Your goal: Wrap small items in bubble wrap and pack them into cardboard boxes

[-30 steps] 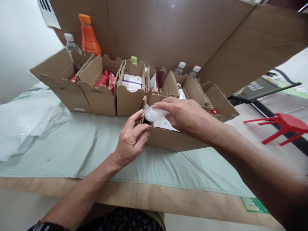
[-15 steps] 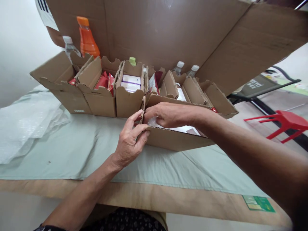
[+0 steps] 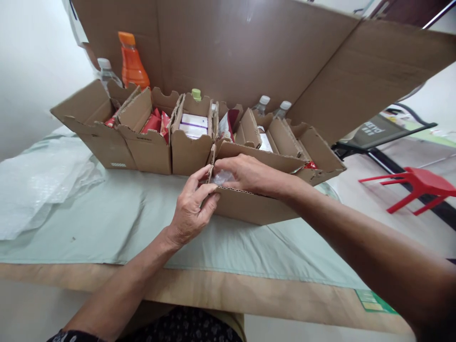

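Observation:
A long, open cardboard box [image 3: 256, 207] lies crosswise on the pale green cloth before me. At its left end, my left hand [image 3: 194, 202] pinches the corner edge, thumb in front and fingers over the end wall. Inside that end, my right hand [image 3: 245, 174] is curled around a piece of clear bubble wrap [image 3: 223, 178]. The box wall and the hand itself hide some of its fingertips. The wrist and forearm cover the rest of the box's contents.
Behind stands a row of open cardboard boxes [image 3: 149, 154] holding red packets [image 3: 155, 121] and white cartons [image 3: 193, 124]. Farther back are an orange bottle [image 3: 133, 64] and clear bottles under a large cardboard sheet [image 3: 231, 52]. Bubble wrap sheets [image 3: 42, 175] lie left; a red stool [image 3: 420, 183] stands right.
My right hand has drawn back slightly and its wrist has turned, so more of the bubble wrap shows. My left hand keeps its hold on the box corner. The view has shifted a little.

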Motion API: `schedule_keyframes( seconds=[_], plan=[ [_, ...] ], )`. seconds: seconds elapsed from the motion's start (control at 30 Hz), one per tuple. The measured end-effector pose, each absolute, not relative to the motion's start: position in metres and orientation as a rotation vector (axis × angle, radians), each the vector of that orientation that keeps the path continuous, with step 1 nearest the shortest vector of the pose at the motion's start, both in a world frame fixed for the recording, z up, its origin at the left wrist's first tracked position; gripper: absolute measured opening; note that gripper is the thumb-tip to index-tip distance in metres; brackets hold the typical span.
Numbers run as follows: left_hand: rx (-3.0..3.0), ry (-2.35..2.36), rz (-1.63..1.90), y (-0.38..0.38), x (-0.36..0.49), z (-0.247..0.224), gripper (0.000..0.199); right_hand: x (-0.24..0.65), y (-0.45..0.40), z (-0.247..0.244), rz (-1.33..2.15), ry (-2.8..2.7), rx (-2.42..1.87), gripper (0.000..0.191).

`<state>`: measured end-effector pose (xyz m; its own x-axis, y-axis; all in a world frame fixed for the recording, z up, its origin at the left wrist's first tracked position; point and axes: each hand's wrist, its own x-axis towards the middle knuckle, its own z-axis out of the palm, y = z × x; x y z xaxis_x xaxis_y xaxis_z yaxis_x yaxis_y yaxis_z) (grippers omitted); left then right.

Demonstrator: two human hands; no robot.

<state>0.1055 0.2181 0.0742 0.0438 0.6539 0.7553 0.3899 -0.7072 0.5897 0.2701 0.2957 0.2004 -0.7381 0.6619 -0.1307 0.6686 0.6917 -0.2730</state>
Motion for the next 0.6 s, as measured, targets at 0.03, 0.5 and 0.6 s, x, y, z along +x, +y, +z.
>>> schedule_keyframes(
  seconds=[0.03,0.5,0.6],
  plan=[
    [2.093,1.069,1.721,0.218,0.105,0.074,0.013,0.268,0.298,0.198,-0.467,2.857,1.124,0.025],
    [2.105,1.078,1.737,0.218,0.105,0.073,0.012,0.265,0.310,0.189,-0.651,2.633,0.986,0.029],
    [2.116,1.076,1.747,0.218,0.105,0.072,0.011,0.268,0.310,0.193,-0.671,2.661,0.920,0.029]
  ],
)
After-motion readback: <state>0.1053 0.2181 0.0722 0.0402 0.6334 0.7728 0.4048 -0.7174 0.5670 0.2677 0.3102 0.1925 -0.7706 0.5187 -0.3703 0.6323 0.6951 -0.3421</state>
